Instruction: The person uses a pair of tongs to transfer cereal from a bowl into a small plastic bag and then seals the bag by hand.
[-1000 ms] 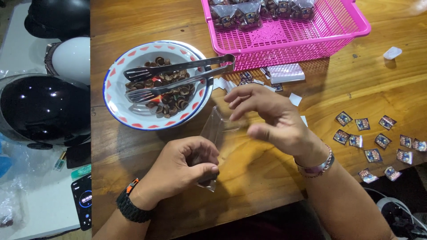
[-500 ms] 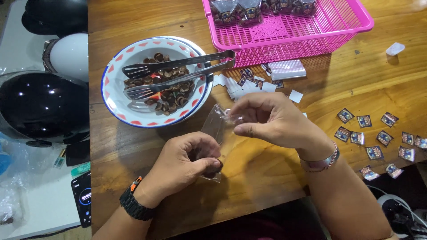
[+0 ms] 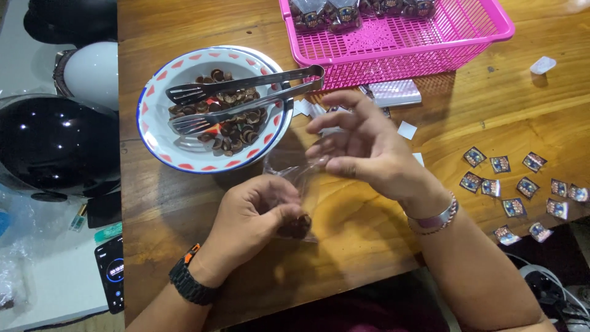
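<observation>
From my remote seat I see both hands working a small clear plastic pouch point(image 3: 294, 184) over the middle of a brown wooden table point(image 3: 491, 117). My left hand point(image 3: 249, 221), black watch at the wrist, curls its fingers and pinches the pouch's lower end, where a few dark brown ring-shaped pieces point(image 3: 300, 225) sit inside. My right hand point(image 3: 369, 150), wearing a silvery bracelet, pinches the pouch's upper edge between thumb and a finger; its other fingers are spread loosely above. Just beyond the hands stands a round white enamel bowl with a red-and-blue rim point(image 3: 157, 138), holding more of the dark ring pieces, with shiny metal tongs point(image 3: 246, 92) lying across it. A pink plastic mesh basket point(image 3: 399, 46) with filled packets sits at the table's far edge. Small printed square labels point(image 3: 522, 184) lie scattered to the right. Glossy black and white helmets point(image 3: 55, 144) rest beside the table on the left.
</observation>
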